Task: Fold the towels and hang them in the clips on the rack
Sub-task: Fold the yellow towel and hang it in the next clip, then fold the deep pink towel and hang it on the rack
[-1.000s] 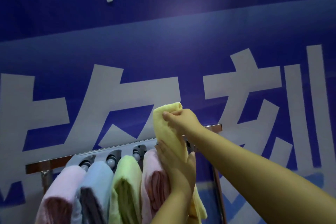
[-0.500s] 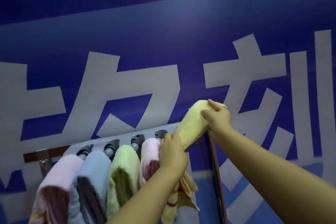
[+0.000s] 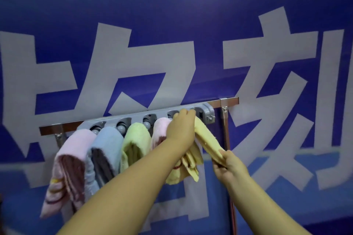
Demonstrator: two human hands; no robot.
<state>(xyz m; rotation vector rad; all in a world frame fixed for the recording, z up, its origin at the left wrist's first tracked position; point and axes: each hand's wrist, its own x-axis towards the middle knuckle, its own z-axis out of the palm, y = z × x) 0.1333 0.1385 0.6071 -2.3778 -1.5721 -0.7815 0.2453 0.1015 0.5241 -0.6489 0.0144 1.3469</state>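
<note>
yellow towel is being pinched at its lower end by your right hand, now pulling down instead of lifting. your left hand is pressing its top into the rack's last clip, beside four hung towels, so hanging is nearly finishing.

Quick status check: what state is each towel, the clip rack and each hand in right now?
Pale pink towel: folded, hanging.
Blue towel: folded, hanging.
Green towel: folded, hanging.
Pink towel: folded, hanging.
Yellow towel: at last clip, held.
Clip rack: mounted.
Left hand: pressing yellow towel.
Right hand: gripping its end.
</note>
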